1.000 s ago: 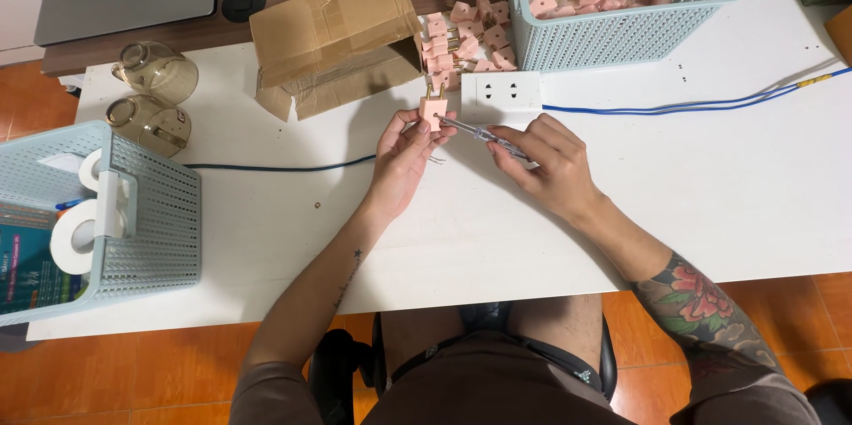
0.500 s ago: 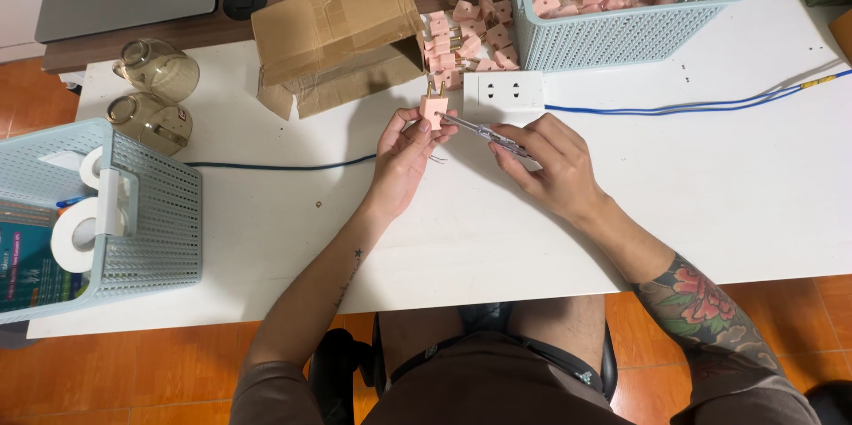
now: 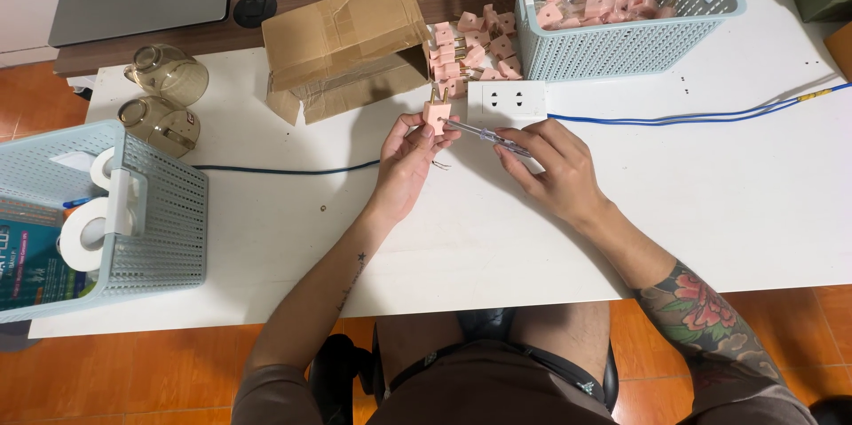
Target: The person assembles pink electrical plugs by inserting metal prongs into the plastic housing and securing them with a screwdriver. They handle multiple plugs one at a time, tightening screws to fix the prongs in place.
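Pale pink plug (image 3: pixel 436 113) pinched in the fingers (image 3: pixel 410 134) of the left hand (image 3: pixel 406 168); against it, a screwdriver (image 3: pixel 484 134) with a clear handle and silver shaft, held in the right hand (image 3: pixel 555 168). Just beyond the fingertips, a white socket plate (image 3: pixel 506 102) trailing a blue cable (image 3: pixel 692 116), more pink plugs (image 3: pixel 466 43) beside a brown cardboard box (image 3: pixel 342 43), and a light blue perforated basket (image 3: pixel 621 43). White table (image 3: pixel 710 212). Red and green floral tattoo (image 3: pixel 701 314) on the right forearm.
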